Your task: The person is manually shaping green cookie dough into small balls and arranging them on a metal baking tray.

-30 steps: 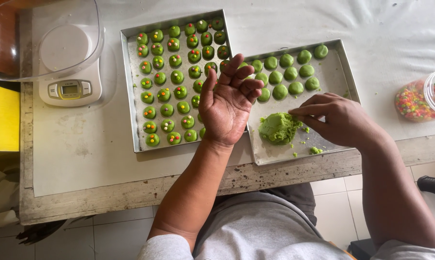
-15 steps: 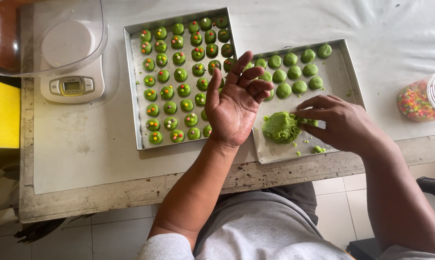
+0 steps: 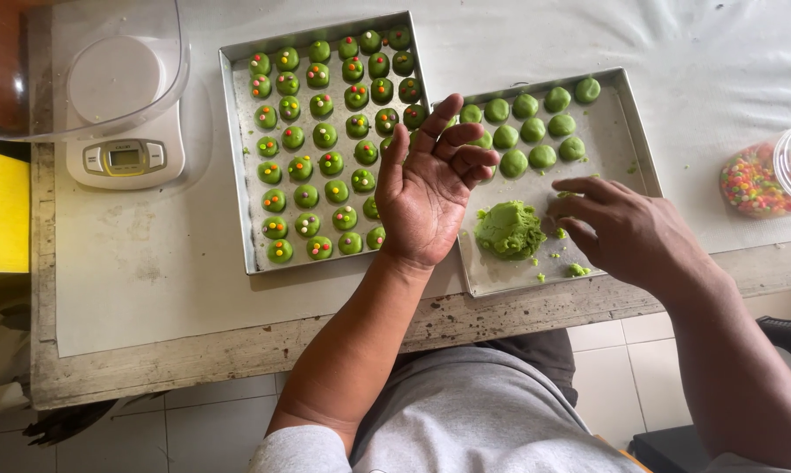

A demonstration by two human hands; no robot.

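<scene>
The white-covered table fills the view, with two metal trays at its middle. The left tray, at about eleven o'clock from the left hand, carries rows of green dough balls topped with coloured sprinkles, roughly thirty-five in sight, some hidden by the hand. The right tray holds eleven plain green balls at its twelve o'clock edge and one lump of green dough near six o'clock. A white kitchen scale under a clear bowl sits at ten o'clock. A clear container of coloured sprinkles stands at three o'clock. The left hand is wide open, palm up, empty. The right hand has its fingertips drawn narrow, just beside the lump; whether they pinch dough I cannot tell.
</scene>
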